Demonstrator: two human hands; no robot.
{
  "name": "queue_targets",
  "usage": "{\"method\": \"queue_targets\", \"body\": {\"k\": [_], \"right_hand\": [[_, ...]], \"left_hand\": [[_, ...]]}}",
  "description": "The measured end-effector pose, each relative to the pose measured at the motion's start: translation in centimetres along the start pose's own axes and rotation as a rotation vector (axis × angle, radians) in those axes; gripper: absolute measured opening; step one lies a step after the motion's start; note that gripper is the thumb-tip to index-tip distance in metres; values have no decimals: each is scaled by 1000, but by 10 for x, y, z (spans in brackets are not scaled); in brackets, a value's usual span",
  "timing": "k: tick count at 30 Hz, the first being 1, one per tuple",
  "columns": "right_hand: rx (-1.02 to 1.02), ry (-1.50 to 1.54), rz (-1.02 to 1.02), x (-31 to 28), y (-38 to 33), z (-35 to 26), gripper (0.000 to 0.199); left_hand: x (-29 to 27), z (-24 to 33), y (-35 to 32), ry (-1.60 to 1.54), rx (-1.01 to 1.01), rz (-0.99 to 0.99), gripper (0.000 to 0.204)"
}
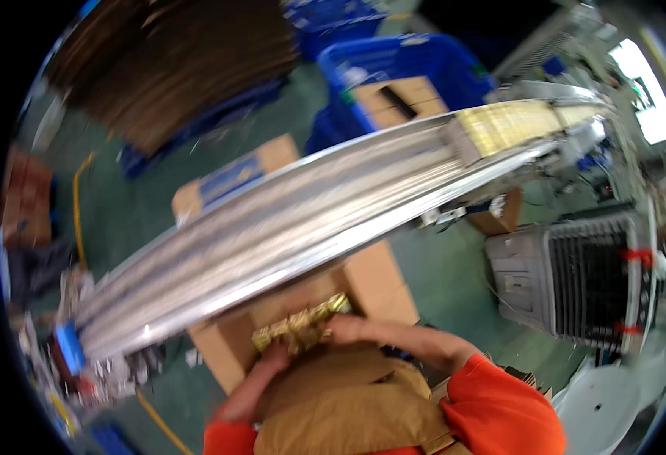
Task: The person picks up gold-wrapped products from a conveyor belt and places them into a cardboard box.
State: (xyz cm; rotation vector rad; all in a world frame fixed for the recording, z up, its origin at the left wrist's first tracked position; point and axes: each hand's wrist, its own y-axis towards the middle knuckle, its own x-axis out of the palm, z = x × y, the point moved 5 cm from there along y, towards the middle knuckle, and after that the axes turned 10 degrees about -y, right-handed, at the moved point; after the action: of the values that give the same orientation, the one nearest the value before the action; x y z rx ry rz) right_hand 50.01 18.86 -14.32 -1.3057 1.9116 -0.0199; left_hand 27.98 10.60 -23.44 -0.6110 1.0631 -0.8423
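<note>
An open cardboard box [378, 284] is in front of me, its flaps spread, close under the near edge of the conveyor. A row of shiny gold packages [302, 321] lies at the mouth of the box, between my hands. My left hand [276, 355] is closed on the near left end of the row. At the right end, my right hand [342, 330] grips the same row with bent fingers. The picture is somewhat blurred, and the box's inside is mostly hidden by the packages and my hands.
A metal conveyor [272, 243] crosses the view, with yellow packages [507, 130] lined up at its far right. Behind it stand a blue bin [462, 64] holding a carton and a stack of flat cardboard [173, 68]. A grey slatted cooler [568, 280] stands on the right.
</note>
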Motion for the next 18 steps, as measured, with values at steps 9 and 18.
{"method": "queue_targets", "body": {"k": [9, 18], "right_hand": [[517, -335, 1469, -378, -319, 183, 17], [1040, -208, 921, -498, -415, 377, 76]], "left_hand": [[-223, 324, -44, -594, 574, 249, 31], [-308, 388, -9, -953, 435, 258, 31]]}}
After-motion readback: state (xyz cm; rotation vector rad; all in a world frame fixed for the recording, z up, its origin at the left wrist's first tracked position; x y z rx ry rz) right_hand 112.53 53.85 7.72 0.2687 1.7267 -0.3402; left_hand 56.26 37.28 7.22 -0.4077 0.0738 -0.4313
